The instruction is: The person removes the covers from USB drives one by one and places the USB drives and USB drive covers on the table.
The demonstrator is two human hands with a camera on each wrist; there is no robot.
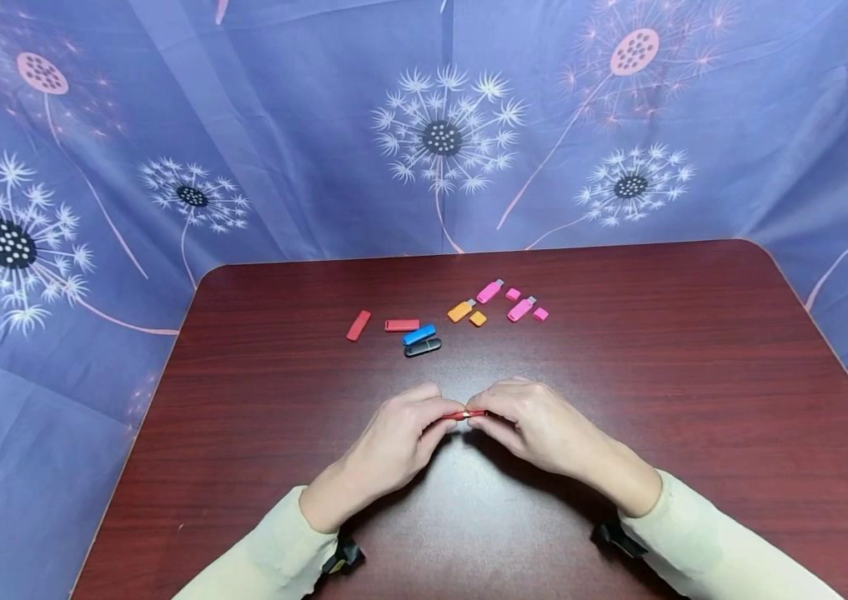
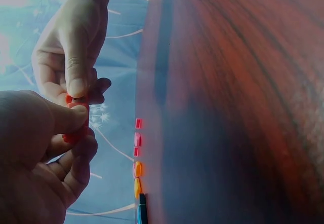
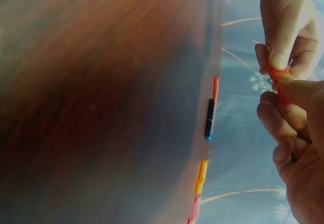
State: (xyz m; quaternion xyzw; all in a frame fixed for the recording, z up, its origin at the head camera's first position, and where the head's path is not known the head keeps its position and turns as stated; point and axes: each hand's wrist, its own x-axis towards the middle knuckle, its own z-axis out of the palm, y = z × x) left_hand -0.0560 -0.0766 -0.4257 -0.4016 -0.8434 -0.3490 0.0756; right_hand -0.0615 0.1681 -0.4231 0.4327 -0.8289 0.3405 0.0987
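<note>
Between both hands, low over the middle of the table, is a red USB flash drive point(image 1: 457, 415), with a pale strip showing between two red parts. My left hand point(image 1: 393, 433) pinches its left end between thumb and fingers. The right end is pinched by my right hand point(image 1: 536, 421) the same way. In the left wrist view, red plastic point(image 2: 76, 134) shows under the left thumb, and the right thumb lies just beyond it. Fingers hide much of the drive; I cannot tell which end is the cap.
Beyond the hands on the table point(image 1: 258, 433) lie two red drives point(image 1: 358, 326), a blue one point(image 1: 419, 335) and a black one point(image 1: 423, 348). To their right are uncapped orange point(image 1: 459, 312) and pink drives point(image 1: 489, 291), their caps point(image 1: 540, 314) beside them. A flowered cloth point(image 1: 303, 125) hangs behind.
</note>
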